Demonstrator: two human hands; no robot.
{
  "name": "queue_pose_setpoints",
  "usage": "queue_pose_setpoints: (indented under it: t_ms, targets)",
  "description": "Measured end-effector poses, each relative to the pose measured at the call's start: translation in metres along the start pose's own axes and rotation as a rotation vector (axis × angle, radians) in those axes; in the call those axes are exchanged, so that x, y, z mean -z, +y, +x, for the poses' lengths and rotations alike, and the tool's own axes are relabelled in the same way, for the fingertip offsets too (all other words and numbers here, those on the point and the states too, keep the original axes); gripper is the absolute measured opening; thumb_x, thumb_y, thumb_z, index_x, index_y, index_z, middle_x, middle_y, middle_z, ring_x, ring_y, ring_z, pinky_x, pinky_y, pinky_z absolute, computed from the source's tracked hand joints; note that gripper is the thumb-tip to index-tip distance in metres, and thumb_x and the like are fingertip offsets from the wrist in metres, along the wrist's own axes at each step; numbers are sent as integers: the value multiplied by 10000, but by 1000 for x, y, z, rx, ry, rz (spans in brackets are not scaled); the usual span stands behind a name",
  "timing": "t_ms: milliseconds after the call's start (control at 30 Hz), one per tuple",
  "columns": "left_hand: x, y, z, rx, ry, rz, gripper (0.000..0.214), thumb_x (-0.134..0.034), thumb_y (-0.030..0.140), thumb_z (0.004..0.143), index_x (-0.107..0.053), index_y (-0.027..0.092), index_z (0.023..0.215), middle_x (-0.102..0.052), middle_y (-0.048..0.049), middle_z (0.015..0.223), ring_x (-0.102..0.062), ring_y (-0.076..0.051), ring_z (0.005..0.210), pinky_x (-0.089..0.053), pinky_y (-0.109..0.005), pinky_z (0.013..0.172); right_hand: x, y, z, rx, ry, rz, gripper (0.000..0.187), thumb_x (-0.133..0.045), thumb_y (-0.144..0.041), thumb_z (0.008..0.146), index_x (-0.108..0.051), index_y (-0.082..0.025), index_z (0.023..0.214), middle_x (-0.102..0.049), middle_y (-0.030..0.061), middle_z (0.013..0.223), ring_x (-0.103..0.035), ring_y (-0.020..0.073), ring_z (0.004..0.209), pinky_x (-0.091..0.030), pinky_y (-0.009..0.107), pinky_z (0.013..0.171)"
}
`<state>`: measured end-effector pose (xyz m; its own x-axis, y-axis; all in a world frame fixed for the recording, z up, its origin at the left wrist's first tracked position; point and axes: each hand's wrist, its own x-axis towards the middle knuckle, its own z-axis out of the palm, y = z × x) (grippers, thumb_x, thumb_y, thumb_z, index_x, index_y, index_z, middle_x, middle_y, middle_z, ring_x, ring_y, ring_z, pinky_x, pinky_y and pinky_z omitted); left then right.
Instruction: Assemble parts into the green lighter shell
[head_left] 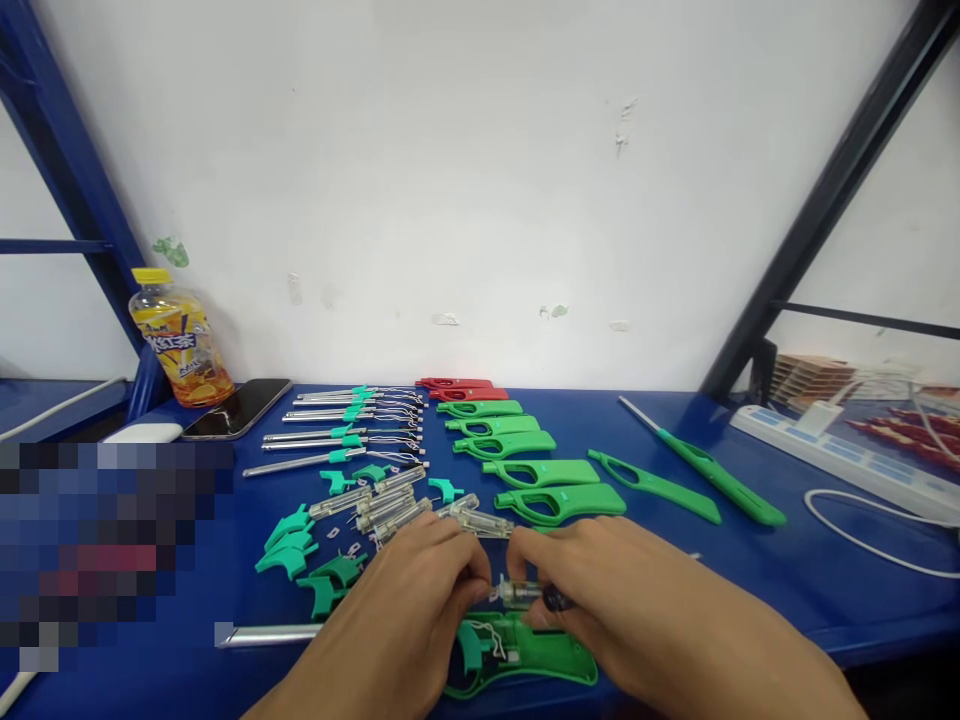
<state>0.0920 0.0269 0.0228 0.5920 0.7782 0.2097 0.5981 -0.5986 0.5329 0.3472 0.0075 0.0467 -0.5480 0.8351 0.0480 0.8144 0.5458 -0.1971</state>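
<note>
Head view: the right hand (592,568) pinches a clear canister (519,595), a green shell (561,656) lying just below this grip; whether the left hand (429,572), bunched beside the canister's tip, holds anything cannot be told. Probably light, stiff and slick, it suits holding by its sides; a dark piece (555,598) at its half-covered end is unclear.

The back edge of the glossy blue worktop (825,600) is bordered by a scuffed white wall (480,190) and flanked by slanted metal posts (823,200), blue at left, darker at right.
</note>
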Motion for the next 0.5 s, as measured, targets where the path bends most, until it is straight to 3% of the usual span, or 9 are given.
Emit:
queue_pose_setpoints:
  t_ms: [233, 367, 500]
  targets:
    - [0, 1, 0, 12, -7, 23, 277, -543, 80, 1106, -718, 230, 952, -777, -33, 964, -709, -246, 899, -545, -411, 968, 7, -5, 4, -68, -48, 30, 235, -841, -160, 986, -728, -350, 1064, -850, -56, 924, -821, 275, 819, -254, 373, 599]
    - [1, -4, 1, 14, -17, 33, 268, -615, 105, 1101, -808, 252, 988, -826, -23, 987, -768, -254, 944, -555, -361, 874, 13, -9, 2, -122, -94, 77, 210, -890, -206, 1011, -777, -366, 1088, -883, -68, 994, -863, 292, 911, -361, 377, 683]
    - [8, -11, -10, -29, -17, 48, 429, -531, 58, 1082, -870, 300, 1182, -876, -32, 1168, -827, -269, 1082, -601, -371, 950, 17, -12, -2, -179, -113, 107, 233, -926, -223, 1010, -817, -391, 1130, -897, -80, 1092, -868, 289, 1026, -443, 388, 792]
